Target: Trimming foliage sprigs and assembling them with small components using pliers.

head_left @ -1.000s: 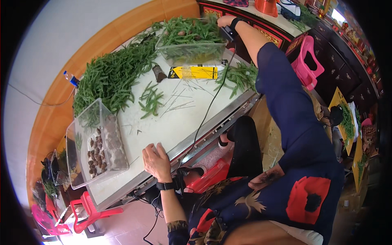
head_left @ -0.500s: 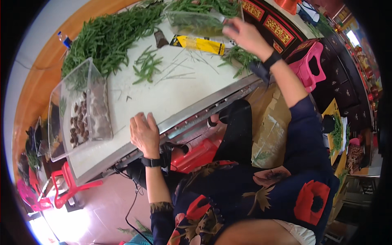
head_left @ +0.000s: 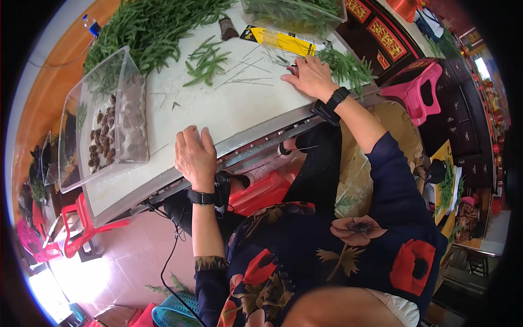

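Left hand (head_left: 196, 152) half-open, empty, at table edge (head_left: 261, 131); right hand (head_left: 311, 77) over red-handled tool (head_left: 293, 70), grip unclear; bare tabletop (head_left: 239, 106) between.

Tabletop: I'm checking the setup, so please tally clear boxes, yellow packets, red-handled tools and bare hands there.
Clear boxes: 2 (left box, far box)
Yellow packet: 1
Red-handled tool: 1
Bare hands: 2 (left hand, right hand)
Total: 6

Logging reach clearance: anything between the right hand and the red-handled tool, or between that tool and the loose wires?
Nothing visible: the right hand is at the red-handled tool, partly covering it. Nothing visible separates the tool from the thin wires to its left; the yellow package lies beyond, off that line.
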Demonstrator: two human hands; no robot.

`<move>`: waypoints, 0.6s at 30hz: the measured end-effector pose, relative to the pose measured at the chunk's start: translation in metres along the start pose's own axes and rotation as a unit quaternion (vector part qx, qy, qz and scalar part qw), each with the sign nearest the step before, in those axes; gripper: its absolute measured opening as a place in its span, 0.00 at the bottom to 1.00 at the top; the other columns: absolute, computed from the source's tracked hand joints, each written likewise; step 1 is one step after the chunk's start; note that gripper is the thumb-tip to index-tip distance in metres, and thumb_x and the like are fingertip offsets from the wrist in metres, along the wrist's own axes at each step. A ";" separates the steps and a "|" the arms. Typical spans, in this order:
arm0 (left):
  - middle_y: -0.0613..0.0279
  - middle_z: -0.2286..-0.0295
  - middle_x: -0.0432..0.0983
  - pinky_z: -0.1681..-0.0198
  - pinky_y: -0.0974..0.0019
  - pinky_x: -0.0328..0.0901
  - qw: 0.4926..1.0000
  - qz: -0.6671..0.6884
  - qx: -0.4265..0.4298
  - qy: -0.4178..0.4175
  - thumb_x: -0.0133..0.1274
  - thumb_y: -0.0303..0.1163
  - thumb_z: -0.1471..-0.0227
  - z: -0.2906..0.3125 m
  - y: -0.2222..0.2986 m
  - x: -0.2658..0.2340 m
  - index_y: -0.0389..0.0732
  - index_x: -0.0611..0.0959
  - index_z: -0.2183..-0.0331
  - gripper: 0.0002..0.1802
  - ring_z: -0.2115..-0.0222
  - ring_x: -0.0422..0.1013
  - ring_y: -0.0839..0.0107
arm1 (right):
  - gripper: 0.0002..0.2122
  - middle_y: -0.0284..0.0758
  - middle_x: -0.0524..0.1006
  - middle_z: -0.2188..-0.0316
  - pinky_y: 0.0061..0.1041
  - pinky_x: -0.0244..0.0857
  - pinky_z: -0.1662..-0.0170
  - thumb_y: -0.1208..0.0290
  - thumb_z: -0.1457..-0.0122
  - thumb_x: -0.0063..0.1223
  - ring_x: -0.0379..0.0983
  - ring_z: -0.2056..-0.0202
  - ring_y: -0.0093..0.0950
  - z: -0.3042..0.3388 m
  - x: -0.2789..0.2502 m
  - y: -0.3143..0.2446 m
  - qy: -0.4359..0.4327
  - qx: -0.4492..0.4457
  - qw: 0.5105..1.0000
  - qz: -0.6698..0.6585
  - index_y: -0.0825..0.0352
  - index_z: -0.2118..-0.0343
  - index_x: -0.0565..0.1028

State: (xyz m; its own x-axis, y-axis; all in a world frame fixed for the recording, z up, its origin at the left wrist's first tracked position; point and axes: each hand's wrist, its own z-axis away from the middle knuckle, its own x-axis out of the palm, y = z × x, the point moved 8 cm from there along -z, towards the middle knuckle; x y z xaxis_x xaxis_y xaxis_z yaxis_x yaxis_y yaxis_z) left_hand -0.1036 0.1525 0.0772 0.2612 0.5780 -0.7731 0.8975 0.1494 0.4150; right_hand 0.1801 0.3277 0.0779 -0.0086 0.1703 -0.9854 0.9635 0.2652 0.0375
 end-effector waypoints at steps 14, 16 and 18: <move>0.64 0.86 0.68 0.79 0.61 0.62 0.995 0.042 0.068 0.054 0.53 0.33 0.52 -0.026 -0.063 0.006 0.46 0.73 0.79 0.08 0.81 0.69 0.63 | 0.08 0.39 0.78 0.75 0.35 0.68 0.69 0.64 0.49 0.51 0.75 0.72 0.37 -0.141 -0.021 -0.102 0.081 -0.109 0.986 -0.094 0.59 0.70 0.79; 0.63 0.86 0.67 0.80 0.61 0.62 0.995 0.040 0.075 0.057 0.54 0.32 0.52 -0.043 -0.044 0.009 0.45 0.72 0.80 0.09 0.82 0.68 0.64 | 0.08 0.39 0.78 0.75 0.34 0.68 0.68 0.65 0.52 0.53 0.76 0.72 0.36 -0.187 -0.017 -0.096 0.041 -0.056 0.988 -0.139 0.61 0.73 0.80; 0.63 0.86 0.68 0.80 0.61 0.62 0.996 0.025 0.061 0.056 0.54 0.32 0.53 -0.050 -0.039 -0.001 0.45 0.72 0.80 0.09 0.82 0.68 0.63 | 0.07 0.40 0.78 0.75 0.33 0.68 0.68 0.66 0.53 0.55 0.76 0.73 0.36 -0.227 -0.015 -0.096 0.039 -0.029 0.978 -0.202 0.62 0.75 0.80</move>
State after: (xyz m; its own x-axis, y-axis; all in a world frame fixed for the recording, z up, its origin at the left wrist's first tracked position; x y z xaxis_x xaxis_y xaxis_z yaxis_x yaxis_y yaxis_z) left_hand -0.1565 0.1861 0.0860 0.2706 0.6690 -0.6922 0.9228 0.0246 0.3846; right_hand 0.0267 0.5154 0.1264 -0.4086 0.1108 -0.9060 0.8605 0.3778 -0.3418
